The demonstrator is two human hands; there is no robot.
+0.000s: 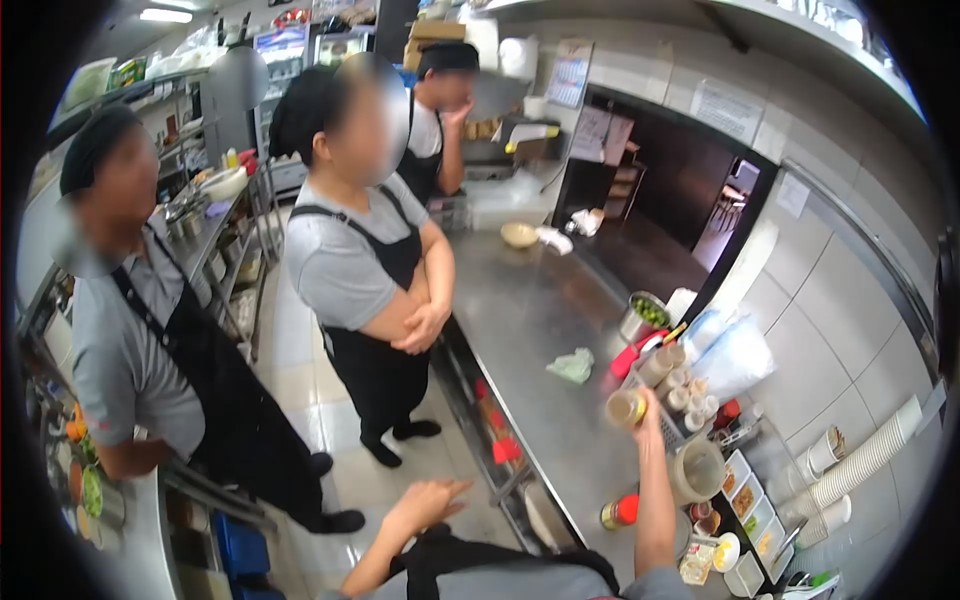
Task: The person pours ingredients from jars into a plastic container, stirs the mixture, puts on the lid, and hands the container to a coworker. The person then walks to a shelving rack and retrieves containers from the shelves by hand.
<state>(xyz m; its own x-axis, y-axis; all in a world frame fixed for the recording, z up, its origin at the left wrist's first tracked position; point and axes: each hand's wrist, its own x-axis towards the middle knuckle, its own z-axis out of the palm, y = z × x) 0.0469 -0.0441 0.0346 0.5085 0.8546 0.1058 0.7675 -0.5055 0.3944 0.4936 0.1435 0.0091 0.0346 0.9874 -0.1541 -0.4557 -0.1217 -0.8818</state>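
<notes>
My right hand (648,415) is wrapped round a jar (626,407) with brownish contents, held above the steel counter (520,340) beside a rack of bottles. My left hand (432,503) is raised over the floor side of the counter, its fingers apart and nothing in it. A jar with a red lid (622,511) lies on the counter left of my right forearm. A pale green cloth (571,365) lies crumpled farther up the counter. Right of my right hand is a translucent tub (698,470).
Three people in dark aprons stand at the left and back, the nearest to the counter with arms crossed (425,320). A metal pot of greens (645,316), bottles (668,370), food trays (748,498) and stacked cups (865,455) line the wall side. A bowl (519,235) sits at the far end.
</notes>
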